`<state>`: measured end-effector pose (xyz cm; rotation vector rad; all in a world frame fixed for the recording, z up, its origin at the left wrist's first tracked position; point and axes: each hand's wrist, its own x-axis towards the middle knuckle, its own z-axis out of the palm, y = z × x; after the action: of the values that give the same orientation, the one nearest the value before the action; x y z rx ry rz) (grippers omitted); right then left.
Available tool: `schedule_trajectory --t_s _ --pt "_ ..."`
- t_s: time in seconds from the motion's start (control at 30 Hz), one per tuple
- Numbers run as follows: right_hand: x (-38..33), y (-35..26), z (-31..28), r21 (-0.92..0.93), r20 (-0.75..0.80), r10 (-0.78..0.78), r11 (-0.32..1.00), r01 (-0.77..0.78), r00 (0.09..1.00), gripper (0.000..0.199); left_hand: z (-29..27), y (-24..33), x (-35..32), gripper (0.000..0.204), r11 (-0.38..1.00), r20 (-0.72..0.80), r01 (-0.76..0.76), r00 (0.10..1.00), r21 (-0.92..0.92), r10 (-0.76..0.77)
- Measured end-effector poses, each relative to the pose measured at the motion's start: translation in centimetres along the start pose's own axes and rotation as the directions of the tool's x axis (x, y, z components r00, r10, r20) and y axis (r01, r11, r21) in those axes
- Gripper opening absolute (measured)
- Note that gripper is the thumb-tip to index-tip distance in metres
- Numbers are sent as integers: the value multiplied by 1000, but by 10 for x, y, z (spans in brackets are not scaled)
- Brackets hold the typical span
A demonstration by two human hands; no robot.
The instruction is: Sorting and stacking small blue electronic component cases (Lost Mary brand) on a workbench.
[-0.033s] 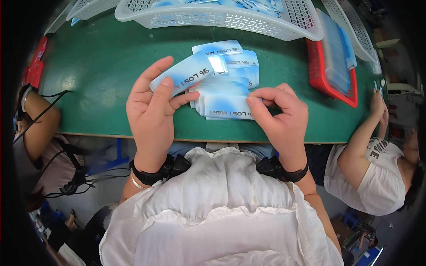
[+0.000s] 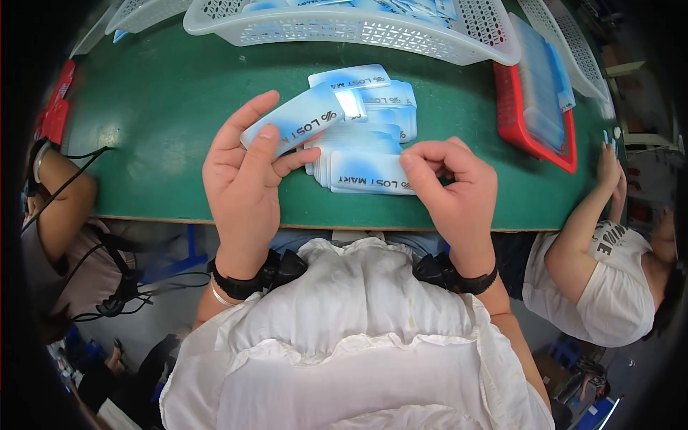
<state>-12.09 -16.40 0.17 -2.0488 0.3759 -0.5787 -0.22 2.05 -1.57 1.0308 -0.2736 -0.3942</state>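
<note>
My left hand [image 2: 247, 168] holds a flat blue-and-white printed card [image 2: 295, 120] between thumb and fingers, tilted above the table. Its little finger reaches toward a fanned pile of like cards [image 2: 358, 140] lying in front of me. At the near right end of that pile, my right hand [image 2: 459, 179] pinches the corner of the front card [image 2: 369, 174] between thumb and forefinger. More of these cards [image 2: 394, 97] lie overlapped just behind the pile. My right hand's other fingers are curled and partly hidden.
A white perforated basket [image 2: 358, 34] with similar cards stands at the far side of the green table [image 2: 165, 143]. To the right, a red basket [image 2: 534, 143] holds a stack of clear-looking flat pieces [image 2: 541, 93]. People sit at both sides; a cable [image 2: 68, 183] hangs at left.
</note>
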Motion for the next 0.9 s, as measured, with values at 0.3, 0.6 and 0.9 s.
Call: schedule_trajectory --t_s 0.3,0.6,0.9 --pt "1 -11 1 336 33 231 914 -229 972 13 18 8 -3 35 992 -15 102 995 79 -101" --pt "6 -13 13 196 31 168 966 -171 985 24 25 13 -6 43 987 -5 122 992 101 -122" --pt "16 -17 15 78 124 149 984 -159 981 33 28 13 -13 42 975 -8 157 987 156 -158"
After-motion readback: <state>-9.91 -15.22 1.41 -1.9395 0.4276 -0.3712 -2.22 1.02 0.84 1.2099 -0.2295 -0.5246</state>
